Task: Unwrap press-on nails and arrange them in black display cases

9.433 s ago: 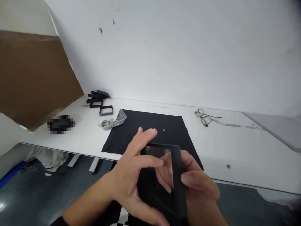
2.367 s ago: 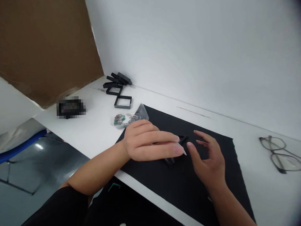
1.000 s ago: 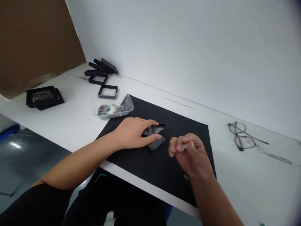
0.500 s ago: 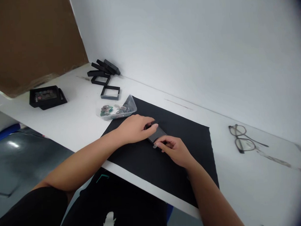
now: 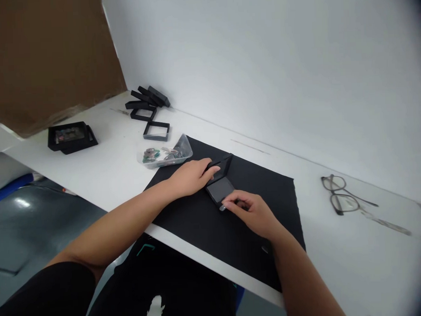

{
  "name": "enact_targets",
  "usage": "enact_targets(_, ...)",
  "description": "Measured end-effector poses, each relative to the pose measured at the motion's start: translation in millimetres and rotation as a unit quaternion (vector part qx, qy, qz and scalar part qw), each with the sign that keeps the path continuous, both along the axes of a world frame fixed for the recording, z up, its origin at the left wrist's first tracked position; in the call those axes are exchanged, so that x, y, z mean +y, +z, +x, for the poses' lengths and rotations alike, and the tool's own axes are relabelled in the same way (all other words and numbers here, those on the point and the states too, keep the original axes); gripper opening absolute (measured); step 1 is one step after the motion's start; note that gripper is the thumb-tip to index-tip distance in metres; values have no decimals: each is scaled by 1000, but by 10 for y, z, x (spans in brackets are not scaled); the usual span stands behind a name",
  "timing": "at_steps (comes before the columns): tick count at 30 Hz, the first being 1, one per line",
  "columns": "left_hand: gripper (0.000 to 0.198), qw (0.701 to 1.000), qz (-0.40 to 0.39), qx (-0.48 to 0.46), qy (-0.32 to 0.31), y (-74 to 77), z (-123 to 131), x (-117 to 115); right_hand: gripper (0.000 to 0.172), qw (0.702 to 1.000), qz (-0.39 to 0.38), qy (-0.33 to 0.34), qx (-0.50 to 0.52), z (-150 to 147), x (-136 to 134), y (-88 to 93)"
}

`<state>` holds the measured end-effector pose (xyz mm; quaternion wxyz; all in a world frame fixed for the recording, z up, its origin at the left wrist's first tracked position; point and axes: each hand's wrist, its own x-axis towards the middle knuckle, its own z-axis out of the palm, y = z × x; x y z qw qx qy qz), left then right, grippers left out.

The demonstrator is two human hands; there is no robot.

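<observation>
A flat black hinged case sits on the black mat, its lid raised at an angle and a dark grey panel showing inside. Thumb and fingers of my left hand are closed on the lid's left edge. At the case's near corner my right hand is in a pinch, with a small shiny, clear-looking piece at its fingertips. I cannot make out exactly what that piece is. The right hand's other fingers are curled and partly hidden.
Beyond my left hand stands a clear plastic tub of small wrapped pieces. Farther back are black frames and several stacked black cases. More black cases lie at left. Eyeglasses rest at right; a small piece lies near my right forearm.
The case has swung from closed to open, its lid lifting under my left hand. My right hand has shifted slightly right and down, still pinching near the case's corner.
</observation>
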<state>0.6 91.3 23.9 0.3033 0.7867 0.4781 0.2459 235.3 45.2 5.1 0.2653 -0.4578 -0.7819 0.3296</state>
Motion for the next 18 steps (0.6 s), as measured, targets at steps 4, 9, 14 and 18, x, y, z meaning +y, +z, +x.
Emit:
enact_targets(4,35,998,-5,30,-54,53,19,-68,19,992,112,-54,1,73,-21,31)
enact_targets(9,37,995,28,97,-26,38,84,-134,16,971,236,-23,-45,-121,-48,-127)
enact_targets(14,34,993,70,94,0,-14,112,-132,15,947,299,-15,-113,-228,-99,-176)
enact_targets(18,32,995,75,71,-7,-29,105,-124,17,938,308,-22,-155,-190,-132,-162)
